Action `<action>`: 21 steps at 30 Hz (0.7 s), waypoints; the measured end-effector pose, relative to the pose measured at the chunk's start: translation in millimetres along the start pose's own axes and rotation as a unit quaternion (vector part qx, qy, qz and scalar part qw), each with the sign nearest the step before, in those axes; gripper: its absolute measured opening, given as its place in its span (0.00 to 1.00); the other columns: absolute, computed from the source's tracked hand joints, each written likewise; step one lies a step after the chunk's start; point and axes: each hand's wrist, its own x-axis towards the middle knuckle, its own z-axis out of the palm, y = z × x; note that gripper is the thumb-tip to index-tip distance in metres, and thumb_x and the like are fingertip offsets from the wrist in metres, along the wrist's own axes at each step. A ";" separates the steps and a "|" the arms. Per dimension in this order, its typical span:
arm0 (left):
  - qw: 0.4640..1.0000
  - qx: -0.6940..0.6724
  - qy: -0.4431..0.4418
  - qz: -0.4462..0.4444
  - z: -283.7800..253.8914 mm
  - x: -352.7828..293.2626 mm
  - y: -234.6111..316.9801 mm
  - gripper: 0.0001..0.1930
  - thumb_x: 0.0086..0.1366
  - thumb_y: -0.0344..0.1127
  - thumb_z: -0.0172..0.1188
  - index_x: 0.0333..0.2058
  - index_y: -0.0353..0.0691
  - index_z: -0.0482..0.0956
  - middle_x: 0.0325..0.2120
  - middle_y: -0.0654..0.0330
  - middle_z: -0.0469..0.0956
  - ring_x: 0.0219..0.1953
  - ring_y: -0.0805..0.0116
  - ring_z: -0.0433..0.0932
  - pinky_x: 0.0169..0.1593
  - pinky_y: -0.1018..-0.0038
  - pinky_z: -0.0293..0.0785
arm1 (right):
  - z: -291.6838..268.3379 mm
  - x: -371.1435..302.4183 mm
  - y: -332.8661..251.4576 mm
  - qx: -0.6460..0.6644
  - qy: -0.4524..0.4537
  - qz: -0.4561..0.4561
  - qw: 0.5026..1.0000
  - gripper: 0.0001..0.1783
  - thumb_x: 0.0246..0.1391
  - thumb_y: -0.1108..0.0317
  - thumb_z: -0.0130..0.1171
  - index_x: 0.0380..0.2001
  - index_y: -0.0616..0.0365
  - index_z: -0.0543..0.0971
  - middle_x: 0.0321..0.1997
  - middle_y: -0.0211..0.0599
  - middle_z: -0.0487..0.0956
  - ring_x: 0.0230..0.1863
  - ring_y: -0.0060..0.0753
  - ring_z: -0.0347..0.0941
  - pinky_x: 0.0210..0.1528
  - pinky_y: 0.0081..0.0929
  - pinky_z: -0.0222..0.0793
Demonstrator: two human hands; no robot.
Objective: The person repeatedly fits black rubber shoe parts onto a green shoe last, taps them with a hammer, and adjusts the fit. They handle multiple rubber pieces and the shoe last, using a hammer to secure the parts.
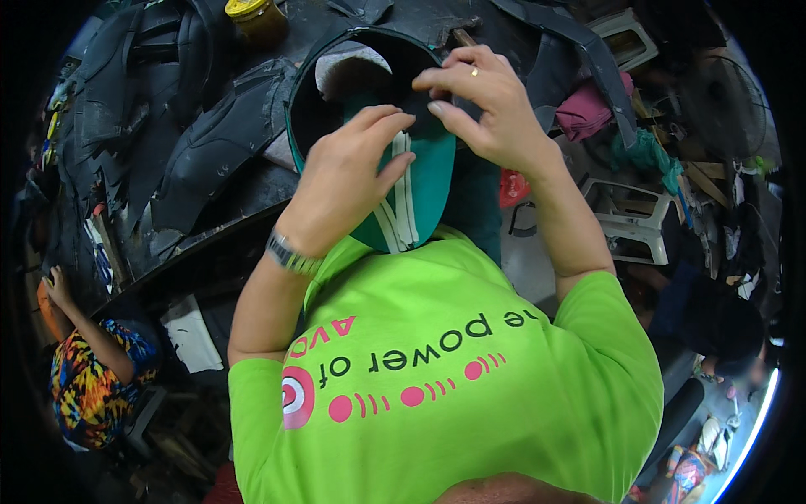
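Note:
In front of my chest is a green, rounded piece (435,168) with a dark hollow inside and a thin rim at the top. Two white strips run down its front and come together near its lower edge. My left hand (357,164), with a watch on the wrist, hovers over this piece, its bent fingers and thumb apart beside the strips. At the right rim, my right hand (487,105) is raised with a gap between thumb and forefinger, and nothing shows in it. A pale, rounded patch (353,71) lies inside the hollow.
Black moulded sheets (218,151) cover the dark table to the left. A yellow-lidded jar (250,15) stands at the far side. Plastic stools (625,223), a pink cloth (588,109) and a fan (726,109) are to the right. Another person (96,370) works at the lower left.

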 end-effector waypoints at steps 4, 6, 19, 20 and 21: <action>0.966 0.101 0.235 -0.040 -33.5 -34.1 -10.4 0.23 0.51 0.27 0.74 0.48 0.42 0.81 0.47 0.55 0.78 0.44 0.57 0.80 0.46 0.67 0.79 | -9.2 -6.7 -27.2 0.040 0.056 0.048 0.996 0.28 0.48 0.68 0.69 0.56 0.50 0.78 0.38 0.35 0.82 0.46 0.41 0.76 0.54 0.39 0.68; 0.962 -0.021 0.231 -0.146 -33.9 -46.6 -18.2 0.31 0.52 0.26 0.74 0.56 0.38 0.75 0.48 0.55 0.78 0.44 0.64 0.80 0.44 0.73 0.79 | 7.3 -6.5 -44.0 0.165 0.066 0.038 0.983 0.28 0.48 0.77 0.68 0.56 0.58 0.77 0.45 0.41 0.80 0.44 0.35 0.77 0.49 0.30 0.72; 0.797 -0.510 0.130 -0.297 -7.9 -80.9 -51.3 0.09 0.67 0.25 0.62 0.45 0.31 0.78 0.36 0.62 0.81 0.34 0.80 0.79 0.40 0.82 0.79 | 86.5 5.3 -81.3 0.174 -0.031 0.078 0.981 0.19 0.43 0.67 0.72 0.36 0.62 0.76 0.39 0.44 0.74 0.43 0.47 0.74 0.43 0.40 0.73; 0.797 -0.509 0.130 -0.297 -7.6 -80.4 -50.6 0.09 0.67 0.25 0.62 0.44 0.31 0.78 0.36 0.62 0.81 0.34 0.80 0.79 0.39 0.82 0.78 | 87.5 4.5 -81.3 0.168 -0.030 0.082 0.982 0.18 0.44 0.68 0.71 0.37 0.62 0.76 0.39 0.43 0.74 0.41 0.47 0.75 0.41 0.39 0.73; 0.795 -0.505 0.132 -0.309 -7.7 -79.3 -49.3 0.09 0.67 0.25 0.62 0.44 0.31 0.78 0.36 0.63 0.81 0.34 0.81 0.79 0.38 0.83 0.78 | 88.8 3.9 -81.0 0.163 -0.028 0.077 0.983 0.17 0.44 0.70 0.70 0.37 0.62 0.76 0.39 0.43 0.75 0.40 0.47 0.75 0.40 0.39 0.73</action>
